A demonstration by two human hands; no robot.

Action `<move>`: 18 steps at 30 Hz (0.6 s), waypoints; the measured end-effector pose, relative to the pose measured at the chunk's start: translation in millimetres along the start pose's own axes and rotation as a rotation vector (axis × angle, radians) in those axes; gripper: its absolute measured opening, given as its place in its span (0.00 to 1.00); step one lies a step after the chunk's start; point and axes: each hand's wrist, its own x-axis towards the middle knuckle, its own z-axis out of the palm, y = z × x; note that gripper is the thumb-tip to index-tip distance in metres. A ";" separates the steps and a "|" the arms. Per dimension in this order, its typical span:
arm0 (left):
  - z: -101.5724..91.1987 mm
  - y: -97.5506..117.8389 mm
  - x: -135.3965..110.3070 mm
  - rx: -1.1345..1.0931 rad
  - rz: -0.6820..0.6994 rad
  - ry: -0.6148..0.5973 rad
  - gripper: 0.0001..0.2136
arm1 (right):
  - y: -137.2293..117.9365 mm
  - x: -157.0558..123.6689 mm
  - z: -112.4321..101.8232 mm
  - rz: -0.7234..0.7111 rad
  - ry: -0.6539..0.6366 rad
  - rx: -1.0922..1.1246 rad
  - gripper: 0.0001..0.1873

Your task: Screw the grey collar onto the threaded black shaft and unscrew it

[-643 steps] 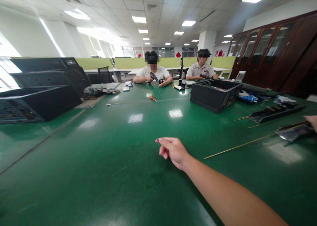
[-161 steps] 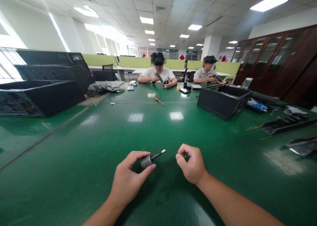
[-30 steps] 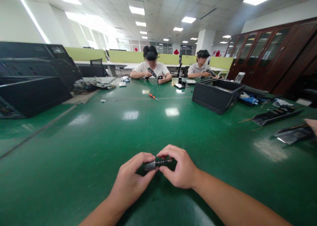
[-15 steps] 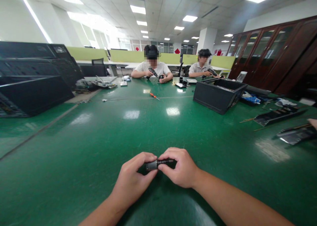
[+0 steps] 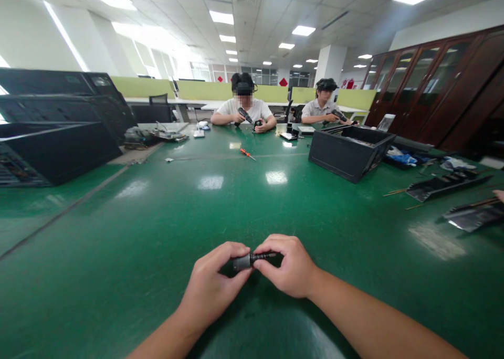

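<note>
Low in the middle of the head view, my left hand (image 5: 208,283) grips a dark grey cylindrical part (image 5: 241,263) between thumb and fingers. From the cylinder's right end sticks out a thin black ribbed shaft (image 5: 264,256), which looks like a coil or thread; its exact kind I cannot tell. Thumb and fingertips of my right hand (image 5: 293,267) close around this shaft near the cylinder. Both hands are just over the green table (image 5: 157,254), fingertips nearly meeting. My fingers hide some of the part.
Black computer cases (image 5: 79,154) stand at the left. A black open bin (image 5: 334,157) sits at the right, near dark metal trays (image 5: 449,183). An orange screwdriver (image 5: 247,154) lies further off. Across the table, two people (image 5: 258,108) hold power drills; another person's hand (image 5: 499,195) shows at the right edge.
The view has shifted very slightly. Both hands keep their grip on the cylindrical part; a little more of the ribbed shaft shows between the right fingers.
</note>
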 end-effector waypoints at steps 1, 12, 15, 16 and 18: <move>0.2 -0.1 0.0 -0.005 -0.002 0.000 0.07 | 0.1 0.1 0.0 0.000 0.000 0.001 0.05; 0.0 -3.3 -2.6 0.003 -0.002 -0.003 0.07 | 0.8 -0.1 1.0 0.006 -0.010 0.004 0.05; -0.4 -4.1 -2.6 0.002 0.006 0.011 0.09 | -1.5 0.3 0.9 0.009 -0.018 0.000 0.06; -0.5 -4.0 -2.3 0.002 0.008 0.015 0.09 | -2.3 0.4 0.8 0.013 -0.019 -0.001 0.06; -0.8 -3.4 -1.5 0.006 0.012 0.020 0.09 | -3.7 0.7 0.4 0.019 -0.017 0.002 0.05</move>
